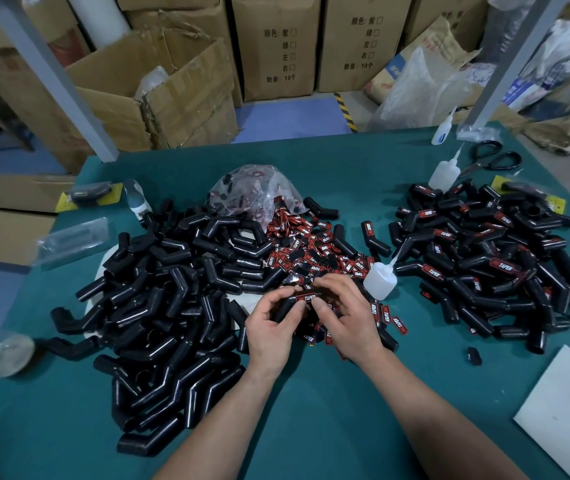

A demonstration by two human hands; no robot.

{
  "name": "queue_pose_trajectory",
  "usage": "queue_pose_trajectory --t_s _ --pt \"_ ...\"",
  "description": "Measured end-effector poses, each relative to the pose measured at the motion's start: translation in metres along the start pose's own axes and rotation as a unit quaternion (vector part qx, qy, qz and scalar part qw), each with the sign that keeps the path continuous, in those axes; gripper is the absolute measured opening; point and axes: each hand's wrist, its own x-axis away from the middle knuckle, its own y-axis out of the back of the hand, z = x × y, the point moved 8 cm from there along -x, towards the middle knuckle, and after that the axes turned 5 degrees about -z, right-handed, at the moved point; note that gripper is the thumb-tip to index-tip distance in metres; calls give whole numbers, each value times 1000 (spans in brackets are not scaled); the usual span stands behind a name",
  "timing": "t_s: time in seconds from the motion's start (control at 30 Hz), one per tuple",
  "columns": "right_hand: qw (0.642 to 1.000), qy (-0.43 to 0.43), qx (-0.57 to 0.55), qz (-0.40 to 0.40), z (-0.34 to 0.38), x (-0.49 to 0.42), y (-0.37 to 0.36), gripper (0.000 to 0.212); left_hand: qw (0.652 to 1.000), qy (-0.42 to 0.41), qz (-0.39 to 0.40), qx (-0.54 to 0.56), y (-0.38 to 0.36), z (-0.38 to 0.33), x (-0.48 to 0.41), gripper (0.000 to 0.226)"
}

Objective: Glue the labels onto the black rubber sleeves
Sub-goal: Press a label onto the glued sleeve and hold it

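My left hand grips a bent black rubber sleeve above the green table. A red and black label lies on the sleeve's upper end. My right hand curls round that end, thumb and fingers pinching at the label. A heap of plain black sleeves fills the left of the table. Loose labels are piled in the middle, spilling from a clear bag. Sleeves with labels on them are heaped at the right. A white glue bottle stands just right of my hands.
Two more glue bottles and black scissors lie at the back right. A white sheet sits at the front right edge, a tape roll at the left edge. Cardboard boxes stand behind the table.
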Motion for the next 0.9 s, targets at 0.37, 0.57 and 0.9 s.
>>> queue_pose_trajectory --t_s 0.37,0.57,0.9 --pt "1000 -7 -13 5 1 0 -2 27 1000 -18 -7 -3 0 -3 1 26" --pt "994 99 24 27 12 -1 -4 22 1000 -11 -4 6 1 -3 1 25" --pt "984 153 73 51 20 -1 -4 17 999 9 -1 34 0 -3 1 24"
